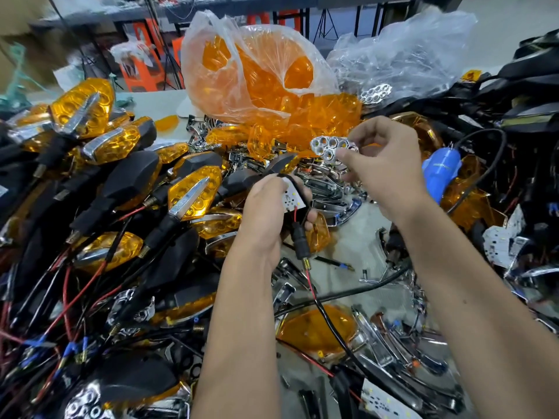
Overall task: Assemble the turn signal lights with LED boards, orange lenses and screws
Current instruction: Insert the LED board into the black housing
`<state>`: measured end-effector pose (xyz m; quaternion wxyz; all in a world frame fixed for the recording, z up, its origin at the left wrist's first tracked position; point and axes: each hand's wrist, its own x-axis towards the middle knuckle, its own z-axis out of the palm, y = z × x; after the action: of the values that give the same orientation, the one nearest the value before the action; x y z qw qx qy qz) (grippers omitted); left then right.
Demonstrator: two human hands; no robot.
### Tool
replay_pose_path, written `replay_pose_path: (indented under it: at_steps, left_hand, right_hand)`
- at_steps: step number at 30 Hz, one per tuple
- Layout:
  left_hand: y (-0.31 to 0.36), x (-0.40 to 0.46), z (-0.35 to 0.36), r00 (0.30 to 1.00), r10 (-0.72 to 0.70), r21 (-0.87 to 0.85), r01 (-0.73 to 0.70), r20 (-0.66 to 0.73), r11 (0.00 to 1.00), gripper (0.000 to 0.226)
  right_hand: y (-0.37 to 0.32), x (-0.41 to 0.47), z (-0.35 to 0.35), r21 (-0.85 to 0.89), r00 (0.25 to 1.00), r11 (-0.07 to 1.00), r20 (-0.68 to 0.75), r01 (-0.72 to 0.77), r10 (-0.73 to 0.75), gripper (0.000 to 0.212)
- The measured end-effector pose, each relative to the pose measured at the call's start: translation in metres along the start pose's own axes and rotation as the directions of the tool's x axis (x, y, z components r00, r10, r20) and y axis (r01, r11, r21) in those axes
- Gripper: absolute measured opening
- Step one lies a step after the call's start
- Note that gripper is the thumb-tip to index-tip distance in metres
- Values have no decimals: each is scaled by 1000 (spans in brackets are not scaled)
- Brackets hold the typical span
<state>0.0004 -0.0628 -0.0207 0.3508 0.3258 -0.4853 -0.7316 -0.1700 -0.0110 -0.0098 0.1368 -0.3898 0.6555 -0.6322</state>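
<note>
Left hand (266, 213) grips white LED board (291, 197) inside black housing.
Right hand (384, 164) pinches chrome honeycomb reflector (328, 146), raised just above the board, over the cluttered bench (357, 237).

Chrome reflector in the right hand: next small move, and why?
Probably bring the chrome reflector down onto the LED board. The right hand pinches the reflector up in the air, apart from the board. The left hand grips a black housing with the white board facing up and its wires hanging below. No orange lens is on it yet, so the reflector likely goes first.
</note>
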Motion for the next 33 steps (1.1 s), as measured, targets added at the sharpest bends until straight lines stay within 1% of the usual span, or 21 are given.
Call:
replay_pose_path:
  at_steps: [2, 6, 8, 11, 13, 17, 18, 20, 22, 23, 27, 30, 33]
  left_hand:
    - [1, -1, 1, 999, 2, -42, 0, 40, 999, 28]
    - [0, -1, 3, 997, -24, -108, 33, 79, 994, 26]
    - [0, 0, 4, 996, -21, -126, 32, 88, 992, 26]
    - [-1, 1, 6, 996, -26, -127, 37, 87, 991, 27]
    - [-1, 1, 7, 995, -34, -118, 45, 89, 992, 27]
    - [-2, 1, 8, 995, -47, -114, 56, 86, 992, 28]
    - [-3, 0, 7, 995, -53, -115, 63, 87, 991, 29]
    - [-3, 1, 8, 993, -77, -110, 87, 93, 990, 27]
    - [-5, 1, 9, 991, -100, -99, 109, 93, 989, 25]
    - [-6, 2, 9, 990, -105, -98, 114, 94, 989, 26]
    - [-7, 3, 7, 987, -85, -122, 102, 137, 987, 31]
    - [-8, 3, 6, 983, -69, -121, 90, 169, 989, 28]
    - [-9, 2, 4, 979, -31, -82, 49, 201, 995, 24]
  right_hand:
    - [-3, -6, -8, 147, 992, 987, 116, -63, 46, 27]
    - [-7, -19, -19, 367, 944, 904, 315, -219, 100, 22]
    - [-9, -23, -23, 407, 912, 873, 400, -270, 95, 21]
    - [-9, -25, -26, 379, 880, 880, 467, -286, 84, 16]
    - [-6, -27, -27, 345, 884, 895, 457, -282, 102, 10]
    - [-4, -31, -28, 238, 898, 943, 425, -234, 115, 22]
    - [-4, -31, -28, 253, 895, 938, 432, -236, 109, 27]
    - [-5, -32, -27, 292, 889, 929, 453, -228, 75, 43]
    - [-5, -33, -25, 278, 888, 947, 459, -162, 17, 56]
    - [-5, -34, -24, 268, 890, 956, 455, -121, -14, 58]
    - [-5, -34, -21, 242, 908, 970, 413, -30, -75, 47]
    - [-4, -33, -20, 262, 932, 965, 352, -10, -86, 44]
    - [-5, -32, -22, 292, 950, 956, 294, 12, -102, 40]
